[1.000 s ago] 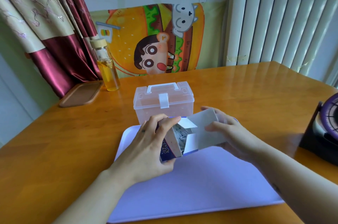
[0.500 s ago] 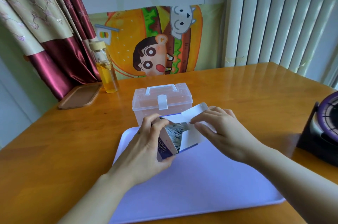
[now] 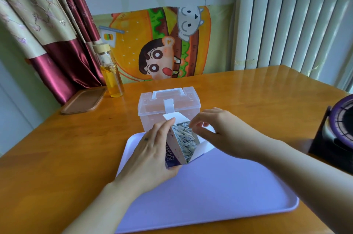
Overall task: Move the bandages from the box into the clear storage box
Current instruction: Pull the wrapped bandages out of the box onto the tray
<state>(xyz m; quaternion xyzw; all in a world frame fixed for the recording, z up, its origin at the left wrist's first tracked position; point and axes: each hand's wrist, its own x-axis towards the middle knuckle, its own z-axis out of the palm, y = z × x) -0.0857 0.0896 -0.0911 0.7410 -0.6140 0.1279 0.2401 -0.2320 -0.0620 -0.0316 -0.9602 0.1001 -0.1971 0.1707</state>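
Note:
My left hand (image 3: 150, 155) grips the small blue-and-white bandage box (image 3: 174, 154) and holds it tilted over the lilac tray (image 3: 210, 195), open end up. Several wrapped bandages (image 3: 186, 138) show inside the opening, with the top flap standing up. My right hand (image 3: 227, 132) is at the right side of the opening. Its curled fingers and thumb close on the box's white side flap. Just behind stands the clear storage box (image 3: 152, 107), with its lid down and its white latch closed.
A glass bottle of yellow liquid (image 3: 110, 77) and a brown wooden tray (image 3: 84, 101) stand at the table's back left. A black and purple device (image 3: 340, 134) sits at the right edge. Curtains and a cartoon poster stand behind the table.
The box has been tipped more upright and its top flap has swung up. My right hand left the top flap and moved to the side flap. More bandages show.

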